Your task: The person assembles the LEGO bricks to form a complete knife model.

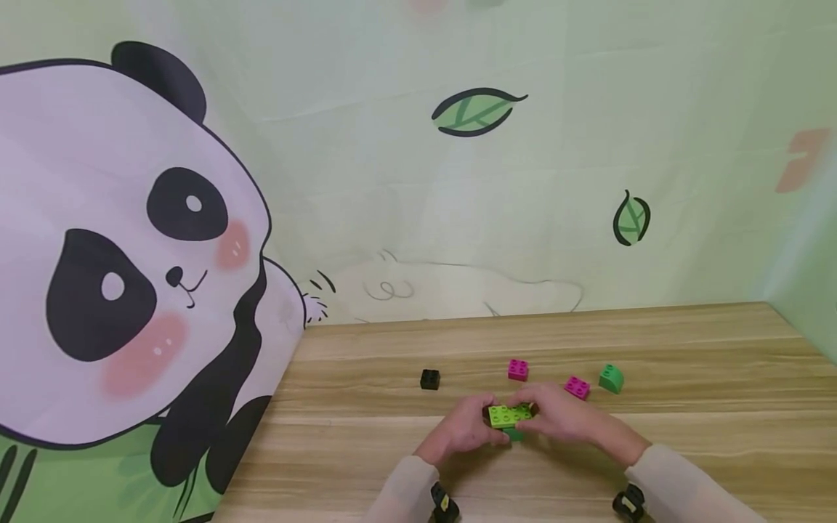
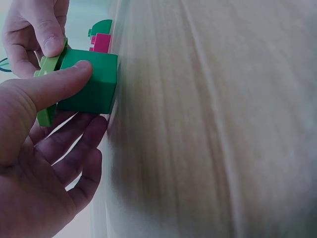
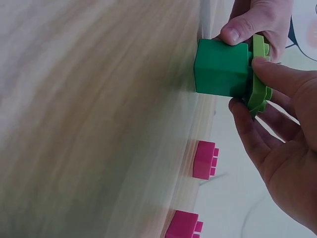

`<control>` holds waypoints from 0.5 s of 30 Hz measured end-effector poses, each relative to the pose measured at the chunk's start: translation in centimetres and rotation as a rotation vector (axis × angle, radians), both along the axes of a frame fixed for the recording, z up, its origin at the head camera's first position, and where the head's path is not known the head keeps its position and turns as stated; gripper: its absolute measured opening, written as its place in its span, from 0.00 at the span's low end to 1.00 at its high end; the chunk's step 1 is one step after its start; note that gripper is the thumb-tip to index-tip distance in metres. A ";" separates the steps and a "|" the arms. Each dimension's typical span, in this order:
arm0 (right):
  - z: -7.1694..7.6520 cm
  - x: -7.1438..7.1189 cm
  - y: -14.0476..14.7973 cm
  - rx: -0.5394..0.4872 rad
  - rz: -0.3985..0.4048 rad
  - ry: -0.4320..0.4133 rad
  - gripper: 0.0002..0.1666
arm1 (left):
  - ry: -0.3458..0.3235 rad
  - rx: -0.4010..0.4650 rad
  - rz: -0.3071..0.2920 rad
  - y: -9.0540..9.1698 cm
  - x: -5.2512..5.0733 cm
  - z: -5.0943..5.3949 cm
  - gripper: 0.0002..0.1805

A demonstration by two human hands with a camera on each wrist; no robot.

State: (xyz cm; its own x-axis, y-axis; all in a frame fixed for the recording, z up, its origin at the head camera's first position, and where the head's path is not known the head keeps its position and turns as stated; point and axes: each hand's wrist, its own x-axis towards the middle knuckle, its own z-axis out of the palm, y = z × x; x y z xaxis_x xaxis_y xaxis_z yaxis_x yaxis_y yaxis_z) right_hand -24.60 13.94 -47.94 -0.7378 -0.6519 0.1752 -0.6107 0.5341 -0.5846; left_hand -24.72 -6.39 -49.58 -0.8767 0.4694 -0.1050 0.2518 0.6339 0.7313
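Observation:
A dark green toy block [image 1: 513, 435] stands on the wooden table in front of me, its smooth tall sides showing in both wrist views. On its studded top a longer lime green brick [image 1: 507, 416] sits, slightly tilted in the right wrist view and overhanging the block. My left hand [image 1: 467, 425] grips the dark green block, thumb flat on its near side and fingers around the far side. With thumb and fingertips, my right hand [image 1: 556, 415] pinches the lime brick at its edges. Whether the studs are fully joined cannot be seen.
Beyond the hands lie a black brick [image 1: 429, 379], a magenta brick [image 1: 518, 370], a second magenta brick [image 1: 577, 387] and a green curved brick [image 1: 611, 378]. A panda-printed backdrop [image 1: 392, 181] rises behind the wooden table [image 1: 366, 450].

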 end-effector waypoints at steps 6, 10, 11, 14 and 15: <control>0.1 0.1 -0.1 0.029 0.011 0.063 0.17 | 0.009 -0.007 0.002 0.0 0.2 0.2 0.17; 0.0 0.1 -0.2 0.037 0.003 0.068 0.17 | 0.010 -0.010 -0.001 0.0 0.3 0.2 0.17; 0.0 0.0 -0.2 0.035 -0.001 0.060 0.17 | 0.011 -0.011 -0.001 0.0 0.3 0.2 0.17; 0.1 0.0 -0.1 0.031 -0.008 0.033 0.17 | 0.014 -0.009 -0.003 -0.1 0.2 0.2 0.17; 0.1 0.0 -0.1 0.031 -0.009 0.026 0.17 | 0.016 -0.008 -0.005 -0.1 0.2 0.2 0.17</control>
State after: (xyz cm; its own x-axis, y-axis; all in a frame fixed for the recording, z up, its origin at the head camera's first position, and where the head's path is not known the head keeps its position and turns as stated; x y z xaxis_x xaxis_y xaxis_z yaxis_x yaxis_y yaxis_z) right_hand -24.58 13.81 -47.80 -0.7392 -0.6506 0.1743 -0.6205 0.5571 -0.5519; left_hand -24.51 -6.46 -49.42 -0.8761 0.4726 -0.0951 0.2661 0.6386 0.7220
